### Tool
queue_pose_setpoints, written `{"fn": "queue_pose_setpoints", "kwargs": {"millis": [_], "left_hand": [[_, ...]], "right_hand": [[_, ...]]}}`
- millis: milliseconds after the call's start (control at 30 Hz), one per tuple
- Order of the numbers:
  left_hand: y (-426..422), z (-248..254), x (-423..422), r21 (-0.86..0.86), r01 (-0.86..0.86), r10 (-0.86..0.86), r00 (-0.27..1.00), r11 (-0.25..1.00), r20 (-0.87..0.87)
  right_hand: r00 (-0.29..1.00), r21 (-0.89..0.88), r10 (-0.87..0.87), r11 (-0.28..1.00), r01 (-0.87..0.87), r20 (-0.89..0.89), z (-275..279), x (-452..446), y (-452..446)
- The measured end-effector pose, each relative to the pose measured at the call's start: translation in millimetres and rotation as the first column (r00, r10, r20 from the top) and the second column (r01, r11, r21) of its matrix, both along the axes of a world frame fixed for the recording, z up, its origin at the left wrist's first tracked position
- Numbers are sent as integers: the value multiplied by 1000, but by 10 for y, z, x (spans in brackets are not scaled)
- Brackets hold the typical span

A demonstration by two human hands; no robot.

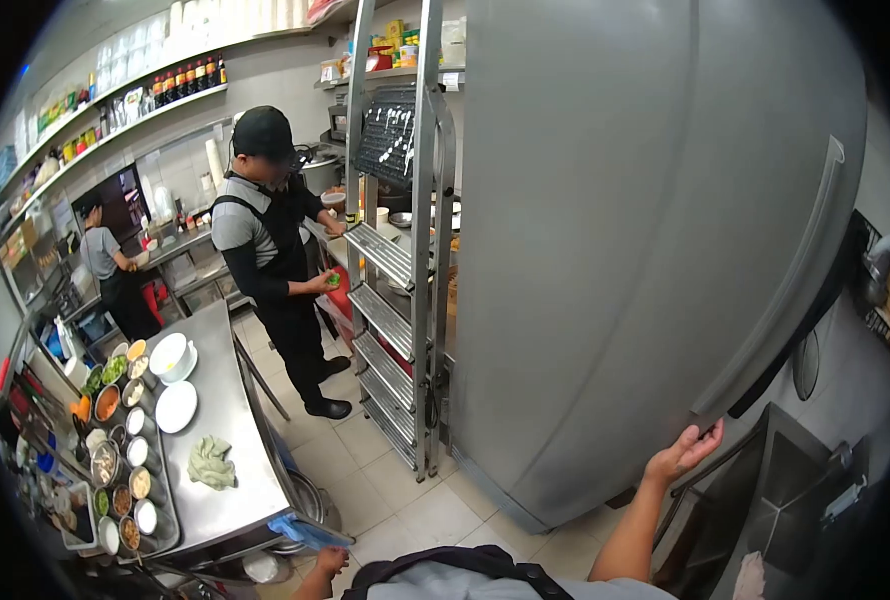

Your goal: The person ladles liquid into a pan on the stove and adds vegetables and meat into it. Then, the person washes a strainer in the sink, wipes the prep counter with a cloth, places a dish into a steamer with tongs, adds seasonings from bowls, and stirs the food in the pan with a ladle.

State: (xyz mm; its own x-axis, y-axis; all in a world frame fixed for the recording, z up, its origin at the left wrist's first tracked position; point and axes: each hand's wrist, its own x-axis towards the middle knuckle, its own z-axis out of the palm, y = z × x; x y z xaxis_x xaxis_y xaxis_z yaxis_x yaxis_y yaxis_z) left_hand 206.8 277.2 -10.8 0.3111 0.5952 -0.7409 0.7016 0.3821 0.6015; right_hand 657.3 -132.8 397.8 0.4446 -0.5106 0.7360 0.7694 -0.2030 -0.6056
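Indoors, a tall grey door (615,230) rose beside a stepladder (423,200), the right hand (677,457) open, fingers slightly parted, at the lower end of its handle strip (787,292). The left hand (333,562) hung near a corner of the steel table (257,480), its grip impossible to tell. A hard swing could have jolted the ladder into a co-worker (277,235); trailing fingers risked a pinch.
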Motion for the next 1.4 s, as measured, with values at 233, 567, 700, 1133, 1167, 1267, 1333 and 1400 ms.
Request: {"fn": "queue_pose_setpoints", "kwargs": {"millis": [233,567,700,1133,1167,1267,1333,1400], "left_hand": [[60,206,862,270,384,-442,872,883,208],[545,876,1437,349,651,-738,588,674,330],[703,1252,1308,242,736,-762,535,633,365],[758,1125,1465,234,936,-900,152,264,409],[705,1344,1439,215,946,-920,155,243,360],[587,1671,1292,126,965,-952,198,232,233],[467,1595,1323,43,977,-965,201,211,169],[430,1413,1303,21,992,-973,115,121,201]], "right_hand": [[959,-41,-39,999,29,-282,-172,-323,-151],[482,-538,-453,842,-46,-750,-2744,-1094,-105],[374,-293,-184,920,-260,-909,-3757,-2063,-91],[83,-552,-594,675,-490,-800,-3217,-4066,444],[396,-708,-627,386,-591,-671,-3637,-4140,325],[170,-392,-355,866,-310,-919,-3341,-4243,628],[127,-220,-192,935,-277,-973,-2687,-4317,690],[203,-220,-160,923,-317,-966,-2507,-4441,668]]}}
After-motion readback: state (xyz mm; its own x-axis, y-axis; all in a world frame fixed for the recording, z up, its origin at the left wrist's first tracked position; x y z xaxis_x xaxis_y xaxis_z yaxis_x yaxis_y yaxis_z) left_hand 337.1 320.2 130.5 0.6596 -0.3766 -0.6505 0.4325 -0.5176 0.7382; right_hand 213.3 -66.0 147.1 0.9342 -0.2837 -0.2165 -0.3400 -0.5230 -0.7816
